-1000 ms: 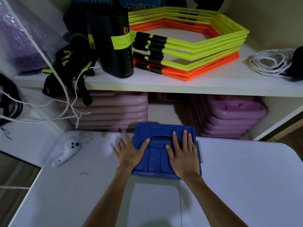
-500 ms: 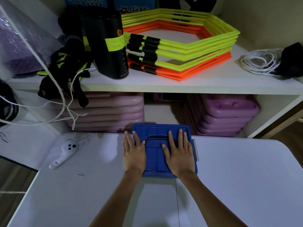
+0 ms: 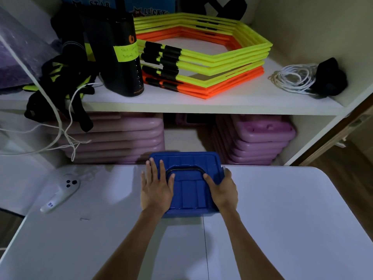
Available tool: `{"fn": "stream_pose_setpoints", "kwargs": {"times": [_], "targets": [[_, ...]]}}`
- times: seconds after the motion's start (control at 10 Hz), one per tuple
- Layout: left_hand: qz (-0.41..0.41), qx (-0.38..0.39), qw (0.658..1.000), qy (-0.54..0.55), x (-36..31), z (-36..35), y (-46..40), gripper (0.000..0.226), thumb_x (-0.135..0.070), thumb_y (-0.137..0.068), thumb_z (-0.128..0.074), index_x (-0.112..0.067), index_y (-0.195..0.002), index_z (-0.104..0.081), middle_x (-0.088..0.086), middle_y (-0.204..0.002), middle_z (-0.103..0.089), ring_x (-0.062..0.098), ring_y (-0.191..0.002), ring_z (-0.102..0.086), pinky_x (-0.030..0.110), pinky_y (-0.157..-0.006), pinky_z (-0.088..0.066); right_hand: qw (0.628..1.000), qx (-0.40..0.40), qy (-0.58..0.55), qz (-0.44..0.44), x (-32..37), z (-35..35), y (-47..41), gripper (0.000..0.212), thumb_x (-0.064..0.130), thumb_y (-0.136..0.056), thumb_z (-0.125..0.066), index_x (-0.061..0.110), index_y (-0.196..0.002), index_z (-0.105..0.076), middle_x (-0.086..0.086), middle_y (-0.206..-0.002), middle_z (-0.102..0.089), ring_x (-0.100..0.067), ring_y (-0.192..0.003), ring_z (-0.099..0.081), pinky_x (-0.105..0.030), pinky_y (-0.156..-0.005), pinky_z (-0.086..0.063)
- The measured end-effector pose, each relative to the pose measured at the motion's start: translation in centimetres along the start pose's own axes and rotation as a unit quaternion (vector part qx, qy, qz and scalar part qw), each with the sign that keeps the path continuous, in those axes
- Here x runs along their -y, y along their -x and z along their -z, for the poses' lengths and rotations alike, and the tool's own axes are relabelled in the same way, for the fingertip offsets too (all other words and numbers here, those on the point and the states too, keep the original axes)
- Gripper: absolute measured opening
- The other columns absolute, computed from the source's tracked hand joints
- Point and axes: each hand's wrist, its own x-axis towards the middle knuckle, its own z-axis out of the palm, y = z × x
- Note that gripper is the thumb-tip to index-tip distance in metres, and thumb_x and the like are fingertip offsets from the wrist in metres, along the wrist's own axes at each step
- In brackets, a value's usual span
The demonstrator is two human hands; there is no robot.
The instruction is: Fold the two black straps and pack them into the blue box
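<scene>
The blue box (image 3: 189, 190) stands at the far edge of the white table (image 3: 282, 219) with its lid on and a dark handle lying flat in the lid's recess. My left hand (image 3: 156, 188) lies flat on the lid's left side, fingers spread. My right hand (image 3: 222, 189) wraps the box's right edge, thumb on the lid and fingers down over the side clip. The two black straps are not visible; the lid hides the inside.
A white controller (image 3: 60, 191) lies on the table at the left. Behind the box stands a shelf unit with purple mats (image 3: 258, 138) below, and hexagonal yellow and orange rings (image 3: 201, 63), a black cylinder (image 3: 119, 57), black-and-yellow gear (image 3: 58, 85) and coiled white cord (image 3: 292, 77) above.
Both hands lay flat on the lid before. My right hand has slid to the box's right edge and curled over it; my left hand has shifted slightly left.
</scene>
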Motion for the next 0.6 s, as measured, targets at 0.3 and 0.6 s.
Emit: {"fn": "stream_pose_setpoints", "kwargs": {"times": [0.3,0.6], "targets": [[0.001,0.005,1.0,-0.005,-0.1,-0.1,-0.2,0.074,-0.053,-0.09,0.014,-0.01,-0.15,0.014,0.017,-0.159,0.018,0.03,-0.148,0.017,0.042,-0.121,0.003,0.977,-0.07,0.146,0.138,0.5,-1.1,1.0,0.061,0.035,-0.103,-0.044,0.002,-0.151,-0.026,-0.015,-0.159,-0.028,-0.03,-0.147,-0.027,-0.039,-0.117,-0.032],[-0.003,0.048,0.992,0.119,0.7,1.8,-0.2,0.083,-0.064,-0.087,0.01,-0.011,-0.151,0.01,0.012,-0.159,0.02,0.026,-0.147,0.019,0.04,-0.121,0.006,0.948,0.004,0.237,0.211,1.4,-1.8,2.7,0.065,-0.003,-0.097,-0.035,0.005,-0.156,-0.007,-0.026,-0.161,0.004,-0.036,-0.151,0.009,-0.038,-0.119,0.01]]}}
